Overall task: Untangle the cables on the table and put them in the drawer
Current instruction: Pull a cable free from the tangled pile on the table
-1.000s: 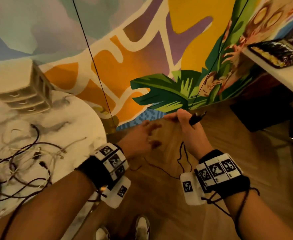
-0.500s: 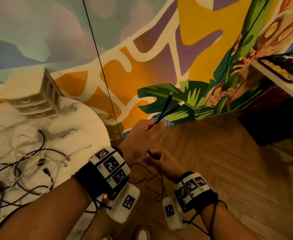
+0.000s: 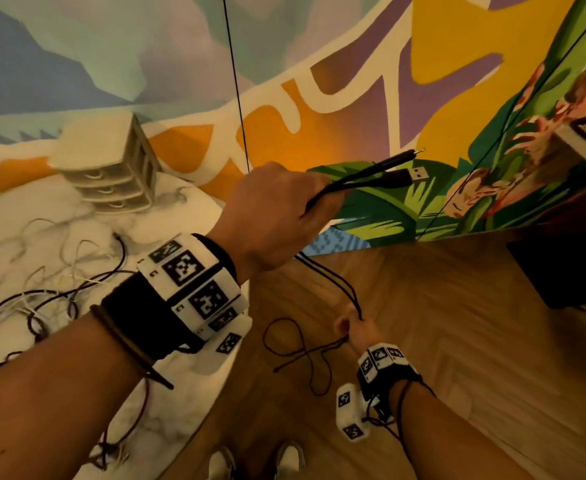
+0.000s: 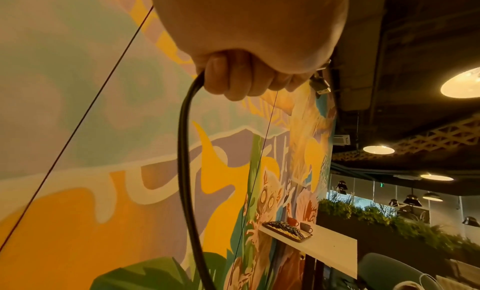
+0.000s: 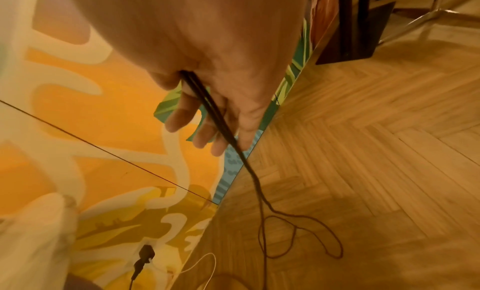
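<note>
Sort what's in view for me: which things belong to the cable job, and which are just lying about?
Job:
- black cable, gripped by left hand and right hand
- tangled cables on the marble table
- drawer unit

Lying about:
- tray and cups on the white shelf
- wall plug

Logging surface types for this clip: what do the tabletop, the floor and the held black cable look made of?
Tabletop: looks like white marble or a marble-look laminate, grey veining, slight sheen; which one cannot be told. Floor: wood or wood-look parquet in a herringbone pattern, warm satin finish. Black cable: smooth matte rubber or plastic jacket, with a shiny metal USB plug.
</note>
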Available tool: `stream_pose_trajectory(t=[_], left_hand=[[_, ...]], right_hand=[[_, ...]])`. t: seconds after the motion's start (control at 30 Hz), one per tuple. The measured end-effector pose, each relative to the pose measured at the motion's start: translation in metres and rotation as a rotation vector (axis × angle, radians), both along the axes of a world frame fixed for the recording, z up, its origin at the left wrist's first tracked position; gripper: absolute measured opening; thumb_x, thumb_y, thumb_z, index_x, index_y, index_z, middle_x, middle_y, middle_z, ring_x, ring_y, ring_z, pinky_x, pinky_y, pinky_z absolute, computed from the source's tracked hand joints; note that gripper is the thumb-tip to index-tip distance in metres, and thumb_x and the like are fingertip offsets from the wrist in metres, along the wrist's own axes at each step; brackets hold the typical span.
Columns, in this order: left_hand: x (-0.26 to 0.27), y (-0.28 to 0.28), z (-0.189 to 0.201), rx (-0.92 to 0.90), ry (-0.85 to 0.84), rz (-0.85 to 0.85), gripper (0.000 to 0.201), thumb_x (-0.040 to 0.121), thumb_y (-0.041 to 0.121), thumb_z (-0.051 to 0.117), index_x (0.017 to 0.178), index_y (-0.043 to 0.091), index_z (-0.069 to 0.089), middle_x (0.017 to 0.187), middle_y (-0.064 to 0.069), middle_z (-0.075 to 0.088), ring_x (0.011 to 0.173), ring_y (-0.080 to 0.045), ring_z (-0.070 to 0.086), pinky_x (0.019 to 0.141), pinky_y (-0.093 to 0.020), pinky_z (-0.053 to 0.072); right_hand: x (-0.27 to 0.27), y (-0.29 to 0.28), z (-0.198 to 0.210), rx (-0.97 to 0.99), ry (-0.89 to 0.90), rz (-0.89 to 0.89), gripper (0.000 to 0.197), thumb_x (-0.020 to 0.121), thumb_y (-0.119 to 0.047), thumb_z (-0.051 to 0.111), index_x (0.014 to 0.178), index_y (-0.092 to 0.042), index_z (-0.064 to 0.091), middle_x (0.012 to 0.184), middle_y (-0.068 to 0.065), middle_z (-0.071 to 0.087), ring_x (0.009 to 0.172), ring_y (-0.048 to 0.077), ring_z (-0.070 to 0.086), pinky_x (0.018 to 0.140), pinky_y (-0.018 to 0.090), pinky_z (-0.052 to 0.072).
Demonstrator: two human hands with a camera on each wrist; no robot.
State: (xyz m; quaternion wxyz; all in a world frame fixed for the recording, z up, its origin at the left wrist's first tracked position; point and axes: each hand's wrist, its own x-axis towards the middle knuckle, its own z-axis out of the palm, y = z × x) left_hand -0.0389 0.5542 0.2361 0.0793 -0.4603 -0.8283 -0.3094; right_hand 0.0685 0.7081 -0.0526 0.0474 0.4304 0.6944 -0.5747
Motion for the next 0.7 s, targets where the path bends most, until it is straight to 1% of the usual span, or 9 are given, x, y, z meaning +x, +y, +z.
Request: stream_pose_trajectory(t=[0.1, 0.23, 0.3, 0.37, 0.43, 0.5, 0.57, 0.63, 0.7], left_hand=[[0.0, -0.004, -0.001, -0.013, 0.056, -0.027, 0.04, 0.094, 0.037, 0.039, 0.071, 0.012, 0.06, 0.046, 0.003, 0.041, 0.038, -0.005, 0.031, 0.04, -0.024, 0.019], [-0.001, -0.007, 0.002, -0.075, 0.228, -0.05, 0.041, 0.091, 0.04, 0.033, 0.067, 0.012, 0.053, 0.046, 0.011, 0.025, 0.039, -0.004, 0.018, 0.045, -0.019, 0.011], [-0.002, -0.007, 0.004, -0.068, 0.259, -0.043, 0.042, 0.091, 0.039, 0.033, 0.069, 0.011, 0.056, 0.045, 0.004, 0.036, 0.036, -0.014, 0.026, 0.042, -0.021, 0.021], [-0.001, -0.007, 0.004, -0.048, 0.259, -0.039, 0.042, 0.093, 0.039, 0.034, 0.072, 0.011, 0.058, 0.046, -0.002, 0.045, 0.038, -0.021, 0.034, 0.041, -0.026, 0.028], [0.007, -0.005, -0.002, -0.029, 0.231, -0.047, 0.037, 0.094, 0.037, 0.037, 0.072, 0.014, 0.056, 0.046, 0.005, 0.038, 0.037, -0.016, 0.031, 0.042, -0.022, 0.02], [0.019, -0.003, -0.012, 0.005, 0.116, -0.068, 0.037, 0.096, 0.036, 0.037, 0.07, 0.015, 0.053, 0.047, 0.01, 0.032, 0.037, -0.011, 0.031, 0.041, -0.024, 0.017], [0.029, -0.002, -0.023, 0.067, -0.106, -0.094, 0.039, 0.098, 0.035, 0.038, 0.063, 0.019, 0.046, 0.046, 0.01, 0.034, 0.038, -0.011, 0.036, 0.041, -0.022, 0.022], [0.037, -0.002, -0.038, 0.106, -0.339, -0.087, 0.044, 0.099, 0.031, 0.042, 0.056, 0.026, 0.037, 0.046, 0.01, 0.031, 0.039, -0.008, 0.036, 0.042, -0.018, 0.022], [0.043, -0.001, -0.06, 0.092, -0.565, -0.075, 0.044, 0.098, 0.03, 0.043, 0.056, 0.023, 0.036, 0.049, 0.011, 0.03, 0.039, -0.006, 0.031, 0.045, -0.02, 0.021]], right_hand=[[0.006, -0.009, -0.007, 0.049, -0.041, 0.151, 0.051, 0.102, -0.035, 0.031, 0.062, -0.015, 0.058, 0.073, 0.003, 0.06, 0.071, 0.018, 0.055, 0.072, 0.029, 0.04], [0.029, -0.007, -0.027, 0.145, -0.361, 0.479, 0.047, 0.1, -0.04, 0.037, 0.06, -0.022, 0.054, 0.065, -0.002, 0.058, 0.061, 0.014, 0.053, 0.075, 0.032, 0.049], [0.041, 0.001, -0.032, 0.025, -0.389, 0.356, 0.048, 0.101, -0.034, 0.038, 0.06, -0.014, 0.054, 0.059, 0.003, 0.061, 0.053, 0.015, 0.054, 0.064, 0.03, 0.053], [0.048, 0.004, -0.034, -0.296, -0.257, 0.018, 0.054, 0.102, -0.031, 0.033, 0.06, -0.005, 0.056, 0.046, 0.006, 0.059, 0.04, 0.017, 0.055, 0.044, 0.024, 0.046], [0.051, 0.005, -0.037, -0.335, -0.192, -0.125, 0.056, 0.102, -0.033, 0.034, 0.062, -0.003, 0.059, 0.046, 0.009, 0.06, 0.04, 0.02, 0.057, 0.044, 0.028, 0.046], [0.053, 0.005, -0.038, -0.124, -0.246, 0.045, 0.045, 0.1, -0.031, 0.043, 0.068, -0.006, 0.064, 0.06, 0.008, 0.063, 0.052, 0.018, 0.059, 0.06, 0.038, 0.05], [0.057, -0.001, -0.03, 0.044, -0.308, 0.303, 0.024, 0.096, -0.026, 0.052, 0.1, -0.007, 0.066, 0.096, 0.008, 0.065, 0.085, 0.021, 0.061, 0.081, 0.034, 0.048], [0.052, -0.004, -0.01, 0.126, -0.263, 0.456, 0.036, 0.095, -0.022, 0.053, 0.129, -0.011, 0.052, 0.127, 0.007, 0.055, 0.115, 0.024, 0.054, 0.092, 0.028, 0.042], [0.042, -0.009, 0.028, 0.157, -0.046, 0.476, 0.036, 0.095, -0.016, 0.051, 0.131, -0.014, 0.05, 0.133, 0.007, 0.052, 0.123, 0.027, 0.051, 0.096, 0.029, 0.04]])
